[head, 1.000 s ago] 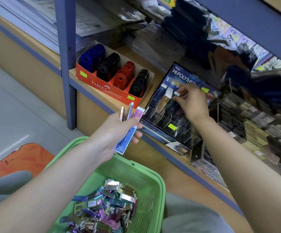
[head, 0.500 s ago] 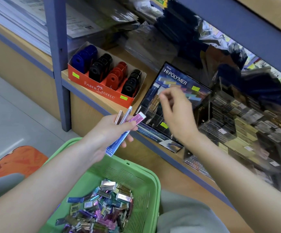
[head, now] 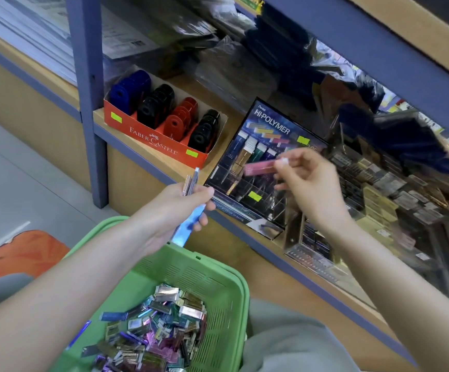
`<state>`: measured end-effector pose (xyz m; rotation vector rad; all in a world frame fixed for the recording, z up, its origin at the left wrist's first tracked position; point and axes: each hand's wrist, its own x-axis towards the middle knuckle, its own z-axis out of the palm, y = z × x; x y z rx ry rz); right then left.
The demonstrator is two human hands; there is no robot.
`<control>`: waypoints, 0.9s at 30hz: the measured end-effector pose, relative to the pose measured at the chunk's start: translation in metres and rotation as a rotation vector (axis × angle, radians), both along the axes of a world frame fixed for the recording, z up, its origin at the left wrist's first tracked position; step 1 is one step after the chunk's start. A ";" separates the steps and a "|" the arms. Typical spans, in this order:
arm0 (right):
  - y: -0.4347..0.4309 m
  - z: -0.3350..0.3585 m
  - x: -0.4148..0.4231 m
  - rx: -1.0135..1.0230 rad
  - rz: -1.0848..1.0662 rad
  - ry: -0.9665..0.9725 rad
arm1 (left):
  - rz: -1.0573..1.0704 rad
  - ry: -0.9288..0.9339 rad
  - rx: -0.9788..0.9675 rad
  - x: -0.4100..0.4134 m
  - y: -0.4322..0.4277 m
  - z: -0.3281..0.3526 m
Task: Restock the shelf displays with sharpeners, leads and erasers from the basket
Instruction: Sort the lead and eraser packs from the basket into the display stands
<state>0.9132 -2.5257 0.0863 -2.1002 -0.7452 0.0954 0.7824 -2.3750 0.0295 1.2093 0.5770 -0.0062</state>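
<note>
My right hand [head: 312,183] pinched a pink case [head: 261,167] by its white end, holding it level just in front of the display [head: 271,127] on the shelf [head: 231,122]. My left hand [head: 175,202] gripped a few more cases [head: 191,181] above the basket [head: 234,277], which held a heap [head: 159,331] of them.

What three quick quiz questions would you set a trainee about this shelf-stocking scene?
1. True or false: the right hand pinches a pink pack.
2. The green basket holds: A rulers, B small shiny packs, C pens?
3. How many colour rows of sharpeners stand in the red box?
Key: 1 true; 2 B; 3 four.
</note>
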 end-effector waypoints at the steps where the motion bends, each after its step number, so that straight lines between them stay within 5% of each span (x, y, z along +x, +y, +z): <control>1: -0.002 0.001 0.010 0.001 -0.052 -0.071 | 0.000 0.001 -0.014 0.001 0.000 0.000; 11: 0.000 -0.026 0.082 -0.238 -0.140 -0.316 | 0.052 -0.072 -0.246 0.003 0.003 -0.002; 27: 0.017 -0.034 0.090 -0.609 -0.071 -0.564 | 0.197 -0.065 -0.162 0.005 0.007 -0.011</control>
